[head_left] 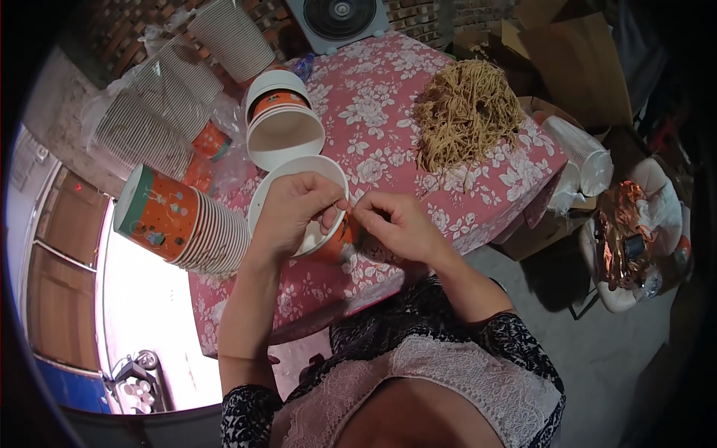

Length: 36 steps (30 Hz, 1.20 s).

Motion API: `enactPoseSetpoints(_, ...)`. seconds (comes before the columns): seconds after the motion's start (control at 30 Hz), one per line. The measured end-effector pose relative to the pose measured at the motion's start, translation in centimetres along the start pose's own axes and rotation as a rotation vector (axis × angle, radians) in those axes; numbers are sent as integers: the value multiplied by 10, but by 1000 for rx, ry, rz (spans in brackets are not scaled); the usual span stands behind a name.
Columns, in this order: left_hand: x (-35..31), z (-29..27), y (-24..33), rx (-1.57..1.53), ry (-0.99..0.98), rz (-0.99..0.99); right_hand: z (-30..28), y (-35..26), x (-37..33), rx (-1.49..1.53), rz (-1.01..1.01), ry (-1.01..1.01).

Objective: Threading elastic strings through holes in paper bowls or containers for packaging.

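Observation:
A paper bucket, white inside and orange outside, leans on the near part of the table with its mouth tilted up. Reaching over its mouth, my left hand is closed, thumb and fingertips pinched together at the right side of the rim. My right hand meets it there from outside the bucket, its fingers curled into a pinch too. Whatever sits between the fingertips is too small to make out. Just beyond, more open paper buckets lie on their sides. A tangled heap of tan cords rests at the right.
A long nested stack of orange-and-green buckets lies at the left, with plastic-wrapped bucket stacks behind. The flowered pink tablecloth covers the table. An electric stove stands at the back; cardboard boxes and a cluttered chair are right.

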<state>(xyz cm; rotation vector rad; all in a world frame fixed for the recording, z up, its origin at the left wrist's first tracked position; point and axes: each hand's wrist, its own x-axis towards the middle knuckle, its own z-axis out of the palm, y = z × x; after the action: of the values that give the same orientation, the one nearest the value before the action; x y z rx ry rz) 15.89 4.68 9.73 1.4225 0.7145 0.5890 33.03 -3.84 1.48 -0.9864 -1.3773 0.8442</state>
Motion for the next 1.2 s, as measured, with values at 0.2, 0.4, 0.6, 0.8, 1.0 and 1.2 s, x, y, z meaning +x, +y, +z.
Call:
enactPoseSetpoints(0.2,-1,3,3,65,12,3,-20,-31,15,-101,-240,91)
enactPoseSetpoints(0.4,2,7,5,108,-51,-17,-22,-51,41,-209,-328,0)
enactPoseSetpoints(0.6,10,6,4,171,-81,9,-20,-41,72,-184,-326,-207)
enactPoseSetpoints(0.8,12,0,0,104,-87,-21,-43,-27,59,-546,-439,-178)
enactPoseSetpoints(1.0,13,-1,-1,61,-111,1,-37,-20,32,-334,-396,-138)
enactPoseSetpoints(1.2,14,3,2,59,-113,-4,-29,-8,32,-316,-487,-51)
